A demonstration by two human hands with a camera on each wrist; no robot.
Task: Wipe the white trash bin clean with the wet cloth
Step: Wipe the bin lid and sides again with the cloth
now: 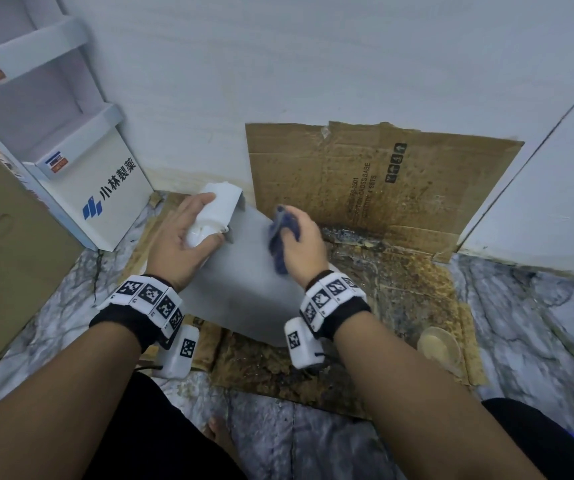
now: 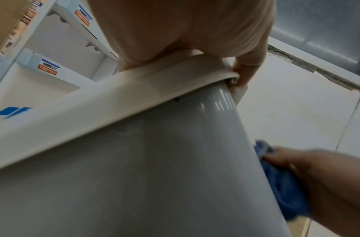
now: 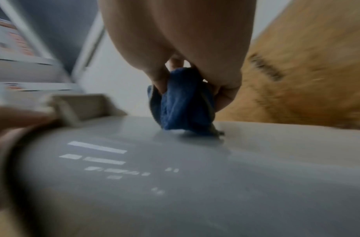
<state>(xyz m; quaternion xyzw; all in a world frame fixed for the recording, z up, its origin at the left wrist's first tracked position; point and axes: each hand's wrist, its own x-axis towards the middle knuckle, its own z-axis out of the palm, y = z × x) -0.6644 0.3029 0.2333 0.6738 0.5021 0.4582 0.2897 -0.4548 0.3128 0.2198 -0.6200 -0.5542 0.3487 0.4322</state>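
Observation:
The white trash bin (image 1: pixel 244 282) lies tilted on stained cardboard, its grey-white side facing up. My left hand (image 1: pixel 183 233) grips the bin's white top rim (image 2: pixel 175 77), fingers curled over its edge. My right hand (image 1: pixel 301 244) holds a bunched blue wet cloth (image 1: pixel 280 237) and presses it against the bin's side near the upper right. The same cloth (image 3: pixel 183 102) touches the bin wall (image 3: pixel 175 176) in the right wrist view, which is motion-blurred. In the left wrist view the cloth (image 2: pixel 280 179) sits at the bin's right edge (image 2: pixel 154 168).
Flattened, dirty cardboard (image 1: pixel 382 188) covers the floor and leans on the white wall. A white display stand (image 1: pixel 81 161) and a brown box (image 1: pixel 8 244) stand at the left. A clear plastic cup lid (image 1: pixel 439 348) lies at the right on the cardboard. Marble floor (image 1: pixel 538 323) surrounds it.

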